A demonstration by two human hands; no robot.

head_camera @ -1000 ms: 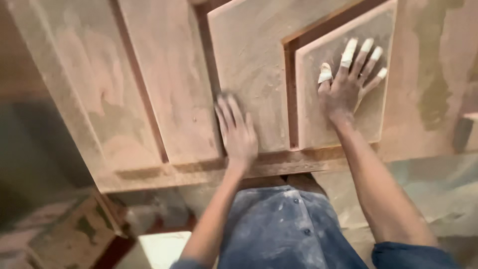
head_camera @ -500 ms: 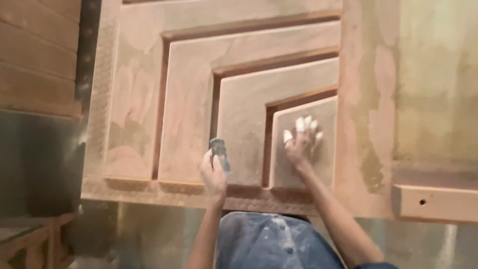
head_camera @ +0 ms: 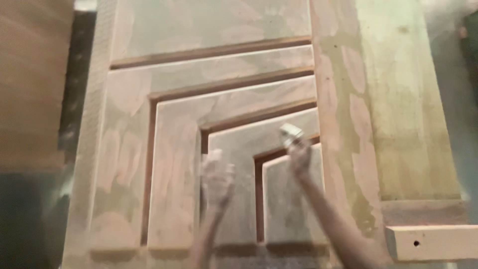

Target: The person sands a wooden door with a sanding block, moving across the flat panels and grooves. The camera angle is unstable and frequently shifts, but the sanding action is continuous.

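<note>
On the stepped wooden door panel (head_camera: 179,164), right hand (head_camera: 300,160) holds a pale block (head_camera: 291,133).

The door (head_camera: 174,164) is dusty pinkish brown, with dark reddish-brown grooves running in nested right-angle steps. Paler beige blotches spot its frame, and the right side (head_camera: 398,109) goes yellowish green with pink patches. The little block (head_camera: 290,133) in the right hand (head_camera: 300,159) looks whitish grey. The left hand (head_camera: 217,179) is powdered pale with dust. The wood bar (head_camera: 430,241) at lower right is light tan with one dark hole.
</note>
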